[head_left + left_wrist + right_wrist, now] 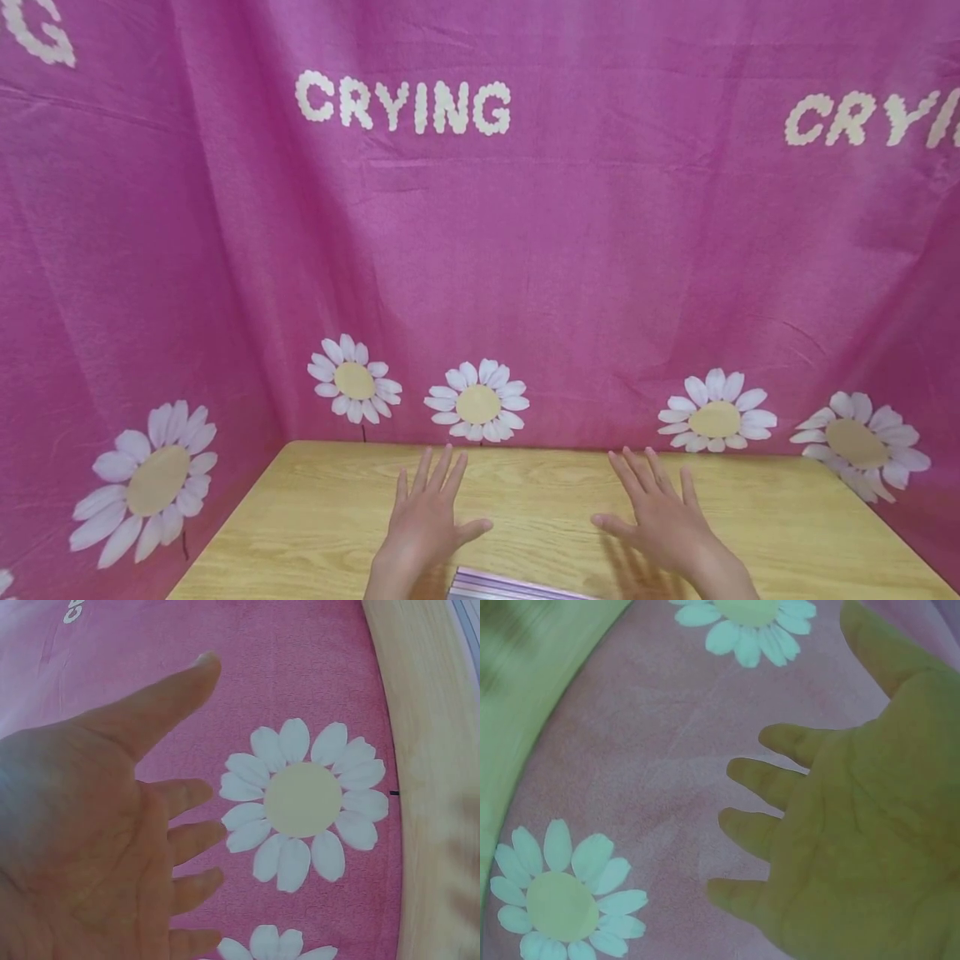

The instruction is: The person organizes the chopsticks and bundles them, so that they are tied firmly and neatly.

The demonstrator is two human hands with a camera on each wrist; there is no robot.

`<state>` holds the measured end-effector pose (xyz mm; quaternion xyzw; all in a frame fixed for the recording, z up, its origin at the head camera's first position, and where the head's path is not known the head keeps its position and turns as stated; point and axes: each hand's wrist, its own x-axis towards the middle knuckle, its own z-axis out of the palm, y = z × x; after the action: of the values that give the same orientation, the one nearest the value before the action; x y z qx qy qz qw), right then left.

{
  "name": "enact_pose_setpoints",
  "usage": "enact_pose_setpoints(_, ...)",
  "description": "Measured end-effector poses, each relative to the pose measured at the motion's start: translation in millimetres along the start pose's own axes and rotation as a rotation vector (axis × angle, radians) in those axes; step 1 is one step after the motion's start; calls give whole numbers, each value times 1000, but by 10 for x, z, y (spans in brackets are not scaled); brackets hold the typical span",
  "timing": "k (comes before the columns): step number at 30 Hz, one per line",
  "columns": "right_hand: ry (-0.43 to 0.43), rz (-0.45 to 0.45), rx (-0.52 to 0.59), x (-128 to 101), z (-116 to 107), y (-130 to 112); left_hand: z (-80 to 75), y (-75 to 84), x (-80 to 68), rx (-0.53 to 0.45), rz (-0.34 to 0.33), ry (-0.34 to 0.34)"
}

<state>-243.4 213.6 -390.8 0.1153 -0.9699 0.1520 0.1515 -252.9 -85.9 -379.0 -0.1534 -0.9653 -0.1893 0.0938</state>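
Observation:
In the head view my left hand [425, 525] is held over the wooden table [300, 517], fingers spread and thumb pointing inward. My right hand [663, 525] mirrors it on the other side, its fingers also spread, with a shadow on the wood below. Neither hand holds anything. Between them, at the bottom edge of the head view, lies a flat stack [510, 586] with thin purple, pink and white layers; most of it is cut off, so its kind cannot be told. Both wrist views show a bare palm with fingers extended.
A pink-purple cloth [585, 250] printed with white daisies and the word CRYING hangs behind the table and along both sides. The table's back edge [555, 448] meets this cloth.

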Motion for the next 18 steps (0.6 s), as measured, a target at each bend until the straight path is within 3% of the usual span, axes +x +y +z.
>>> enact_pose_setpoints(18,-169,29,53,35,82,-51,74,-5,31,-3,-11,-112)
